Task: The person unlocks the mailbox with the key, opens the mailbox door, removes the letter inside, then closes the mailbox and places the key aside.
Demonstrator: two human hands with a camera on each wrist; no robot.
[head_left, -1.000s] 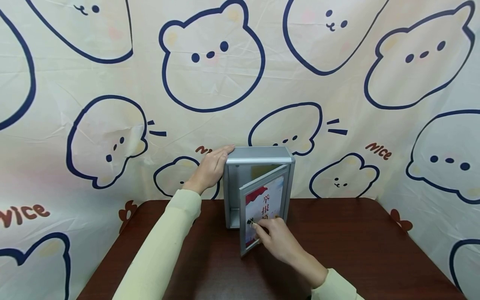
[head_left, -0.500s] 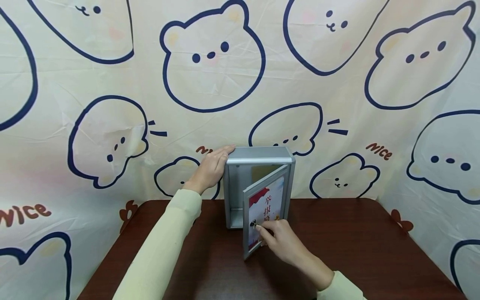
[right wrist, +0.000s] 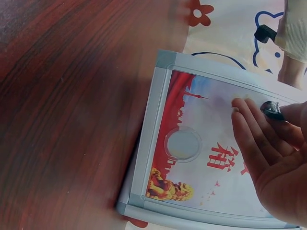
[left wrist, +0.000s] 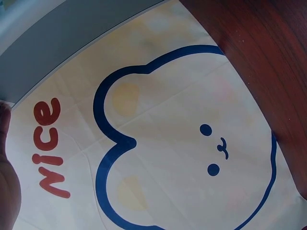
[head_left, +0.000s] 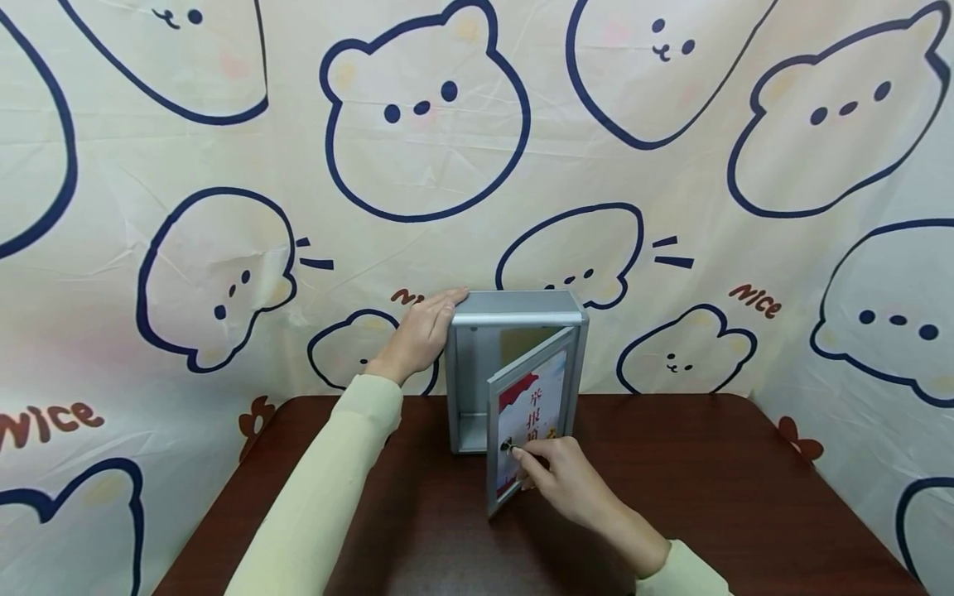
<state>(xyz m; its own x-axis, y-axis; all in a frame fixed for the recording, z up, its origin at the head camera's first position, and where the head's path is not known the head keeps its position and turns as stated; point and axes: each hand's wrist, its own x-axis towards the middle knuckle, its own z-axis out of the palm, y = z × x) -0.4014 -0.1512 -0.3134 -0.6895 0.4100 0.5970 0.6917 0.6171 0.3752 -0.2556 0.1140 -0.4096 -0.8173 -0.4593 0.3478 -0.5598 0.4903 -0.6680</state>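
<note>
A silver-grey metal lockable box [head_left: 514,306] stands upright on the table, its framed door [head_left: 529,414] swung partly outward. The door's front carries a red and pale poster with red characters. My left hand [head_left: 413,335] rests with extended fingers on the box's upper left corner; the left wrist view catches only part of that hand [left wrist: 8,187] beside the grey box side. My right hand [head_left: 562,480] pinches a small dark key at the door's lock [right wrist: 272,110] between thumb and forefinger. Its other fingers [right wrist: 256,129] stretch out over the poster.
The box stands on a dark red-brown wooden table [head_left: 693,480]. Behind it hangs a pale cloth [head_left: 425,165] printed with blue-outlined bears, which also covers both sides. The box interior [head_left: 477,372] shows at the door's left.
The door's free edge has swung slightly outward and to the right, and my right hand has moved along with it. My left hand stays on the box corner.
</note>
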